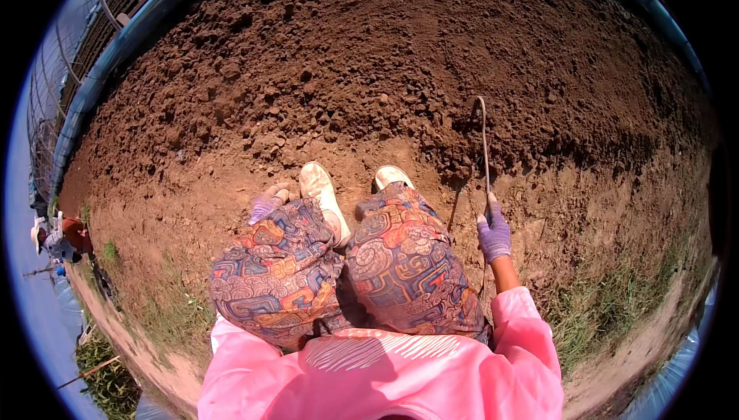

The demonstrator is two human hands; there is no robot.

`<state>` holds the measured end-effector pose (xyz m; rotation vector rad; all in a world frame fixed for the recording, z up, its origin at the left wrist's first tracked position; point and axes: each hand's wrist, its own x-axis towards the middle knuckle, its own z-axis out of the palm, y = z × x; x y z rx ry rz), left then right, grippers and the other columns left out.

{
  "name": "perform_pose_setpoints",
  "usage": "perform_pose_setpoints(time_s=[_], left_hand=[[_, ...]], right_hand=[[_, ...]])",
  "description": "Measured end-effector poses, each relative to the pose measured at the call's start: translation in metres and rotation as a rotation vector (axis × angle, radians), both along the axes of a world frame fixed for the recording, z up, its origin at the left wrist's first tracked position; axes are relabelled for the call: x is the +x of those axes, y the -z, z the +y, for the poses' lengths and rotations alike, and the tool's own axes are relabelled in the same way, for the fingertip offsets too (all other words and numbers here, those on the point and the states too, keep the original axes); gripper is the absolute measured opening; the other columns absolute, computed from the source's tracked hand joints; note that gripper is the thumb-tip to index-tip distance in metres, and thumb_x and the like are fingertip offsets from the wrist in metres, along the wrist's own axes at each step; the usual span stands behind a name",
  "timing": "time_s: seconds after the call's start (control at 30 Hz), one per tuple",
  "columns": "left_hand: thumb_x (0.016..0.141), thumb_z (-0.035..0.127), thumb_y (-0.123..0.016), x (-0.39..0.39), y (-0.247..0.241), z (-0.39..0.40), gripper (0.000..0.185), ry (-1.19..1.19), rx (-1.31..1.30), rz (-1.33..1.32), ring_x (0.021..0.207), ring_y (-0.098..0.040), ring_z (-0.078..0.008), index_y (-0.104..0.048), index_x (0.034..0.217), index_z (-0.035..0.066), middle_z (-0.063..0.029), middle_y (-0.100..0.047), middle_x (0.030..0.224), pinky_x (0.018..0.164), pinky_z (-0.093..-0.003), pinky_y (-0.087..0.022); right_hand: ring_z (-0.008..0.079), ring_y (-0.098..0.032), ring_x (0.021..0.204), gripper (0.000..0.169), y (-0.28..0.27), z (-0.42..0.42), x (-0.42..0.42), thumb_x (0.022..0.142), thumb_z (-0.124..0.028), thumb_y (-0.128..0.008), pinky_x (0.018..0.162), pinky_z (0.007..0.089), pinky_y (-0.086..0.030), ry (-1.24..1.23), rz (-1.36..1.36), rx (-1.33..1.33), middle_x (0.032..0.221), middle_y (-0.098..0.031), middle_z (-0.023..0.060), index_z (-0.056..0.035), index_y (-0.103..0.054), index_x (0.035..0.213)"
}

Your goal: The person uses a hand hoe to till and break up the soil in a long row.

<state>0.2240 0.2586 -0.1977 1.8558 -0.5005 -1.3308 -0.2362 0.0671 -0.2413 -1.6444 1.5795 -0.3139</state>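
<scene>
My right hand (494, 232), in a purple glove with pale fingertips, is closed around a thin rod-like tool (485, 143). The tool's far end bends over like a hook and meets the loose brown soil (369, 62); whether a blade sits in the soil there I cannot tell. My left hand (270, 202), gloved the same way, is beside my left knee, its fingers apart and partly hidden by the patterned trousers (277, 275). It shows nothing held. Two pale shoes (316, 180) stand on the firmer ground at the edge of the cloddy soil.
Blue plastic sheeting over hoops (98, 82) borders the soil at the upper left, with more at the upper right (658, 10). Another person (60, 238) in a pale hat is at the far left. Grass (606, 304) grows at the lower right.
</scene>
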Motion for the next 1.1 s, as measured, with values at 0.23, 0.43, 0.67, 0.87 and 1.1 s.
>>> perform_pose_setpoints(time_s=[0.23,0.43,0.67,0.87,1.1], left_hand=[[0.085,0.023,-0.055,-0.037,0.047,-0.018,0.036,0.634,-0.138,-0.858,0.097,-0.053,-0.0184,-0.051,0.118,0.009,-0.0033,-0.056,0.107,0.085,-0.0341,-0.040],[0.084,0.025,-0.054,-0.044,0.082,-0.048,0.036,0.826,-0.223,-1.143,0.103,-0.050,-0.0201,-0.052,0.117,0.010,-0.0031,-0.055,0.112,0.091,-0.0383,-0.035],[0.080,0.030,-0.053,-0.044,0.107,-0.050,0.038,0.816,-0.161,-1.096,0.113,-0.043,-0.0231,-0.055,0.114,0.014,-0.0011,-0.051,0.119,0.100,-0.0443,-0.024],[0.061,0.040,-0.062,-0.045,0.115,-0.045,0.045,0.735,-0.172,-1.237,0.114,-0.041,-0.0170,-0.060,0.105,0.027,0.0097,-0.051,0.119,0.100,-0.0445,-0.023],[0.064,0.037,-0.063,-0.046,0.110,-0.049,0.041,0.714,-0.225,-1.208,0.113,-0.041,-0.0176,-0.061,0.103,0.025,0.0083,-0.052,0.117,0.100,-0.0447,-0.023]], right_hand=[[0.0222,-0.052,0.066,0.060,-0.013,-0.082,0.091,0.082,-0.019,-0.058,0.067,0.0313,-0.046,0.015,-0.043,0.033,0.085,-0.059,0.0131,-0.0236,-0.032,0.136],[0.0225,-0.057,0.074,0.055,0.007,-0.213,0.213,0.082,-0.022,-0.057,0.072,0.0320,-0.046,0.009,-0.191,0.039,0.085,-0.059,0.0129,-0.0183,-0.037,0.133],[0.0259,-0.061,0.079,0.055,0.030,-0.178,0.215,0.084,-0.020,-0.055,0.075,0.0352,-0.047,-0.123,-0.034,0.141,0.099,-0.061,0.0165,-0.0216,-0.035,0.135],[0.0261,-0.059,0.075,0.061,0.034,-0.059,0.114,0.084,-0.014,-0.055,0.073,0.0340,-0.046,-0.189,-0.015,0.061,0.088,-0.060,0.0175,-0.0266,-0.028,0.137],[0.0283,-0.059,0.097,0.055,0.014,0.021,0.040,0.084,-0.011,-0.051,0.081,0.0338,-0.046,-0.267,-0.100,0.049,0.116,-0.054,0.0208,-0.0126,-0.033,0.135]])
